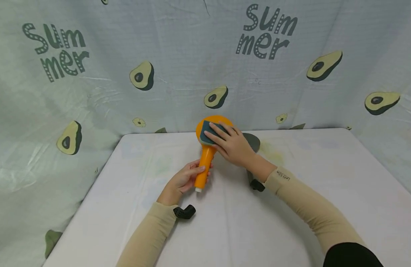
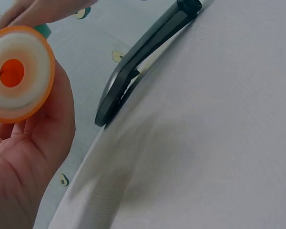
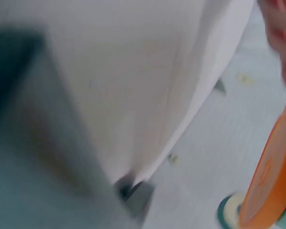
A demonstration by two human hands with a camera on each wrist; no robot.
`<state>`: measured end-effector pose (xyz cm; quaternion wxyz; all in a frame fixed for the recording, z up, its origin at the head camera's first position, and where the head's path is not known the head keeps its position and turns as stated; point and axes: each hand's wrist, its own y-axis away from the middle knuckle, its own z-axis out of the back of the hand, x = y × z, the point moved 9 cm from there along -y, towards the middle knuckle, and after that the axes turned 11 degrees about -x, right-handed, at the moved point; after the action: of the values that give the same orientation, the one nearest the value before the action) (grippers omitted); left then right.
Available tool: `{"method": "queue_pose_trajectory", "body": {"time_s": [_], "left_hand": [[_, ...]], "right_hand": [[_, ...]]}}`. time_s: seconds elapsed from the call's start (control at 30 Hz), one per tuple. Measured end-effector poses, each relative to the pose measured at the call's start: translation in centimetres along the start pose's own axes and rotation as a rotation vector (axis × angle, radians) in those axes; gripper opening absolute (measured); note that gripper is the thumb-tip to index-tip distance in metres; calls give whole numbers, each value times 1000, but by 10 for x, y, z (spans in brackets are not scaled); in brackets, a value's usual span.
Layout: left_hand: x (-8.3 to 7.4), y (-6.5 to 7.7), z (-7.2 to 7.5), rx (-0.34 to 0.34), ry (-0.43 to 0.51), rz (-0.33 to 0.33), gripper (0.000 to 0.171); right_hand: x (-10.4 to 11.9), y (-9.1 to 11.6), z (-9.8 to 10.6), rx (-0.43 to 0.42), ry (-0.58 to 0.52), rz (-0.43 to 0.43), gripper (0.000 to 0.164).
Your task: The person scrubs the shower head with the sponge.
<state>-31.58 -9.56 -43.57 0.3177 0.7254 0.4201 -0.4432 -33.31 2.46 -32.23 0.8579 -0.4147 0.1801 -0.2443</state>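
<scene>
My left hand grips the handle of an orange shower head, which is held up off the table with its round head uppermost. In the left wrist view the white end of the handle, with a round hole, faces the camera. Across the orange head my right hand holds a blue-green sponge against the surface, fingers spread over it. Part of the sponge lies hidden under the hand. The right wrist view catches the orange rim side-on, with fingers of the left hand above.
A dark grey shower head lies on the white-covered table, partly behind my right forearm in the head view. A pale cloth curtain with avocado prints hangs behind the table's far edge. A large blurred grey-teal shape fills the right wrist view's left side.
</scene>
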Motion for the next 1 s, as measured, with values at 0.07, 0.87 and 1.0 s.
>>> {"method": "queue_pose_trajectory", "body": {"time_s": [0.07,0.87,1.0], "left_hand": [[0,0,-1,-2,18,1,46],[-7,2,-1,-9,78,-85,44],[-10,2,1,-13,135,-103,42]], "right_hand": [[-18,3,2,4,10,-90,55],[25,-10,7,32,-48,49,48],[-2,-9,11,18,-36,-79,52]]}}
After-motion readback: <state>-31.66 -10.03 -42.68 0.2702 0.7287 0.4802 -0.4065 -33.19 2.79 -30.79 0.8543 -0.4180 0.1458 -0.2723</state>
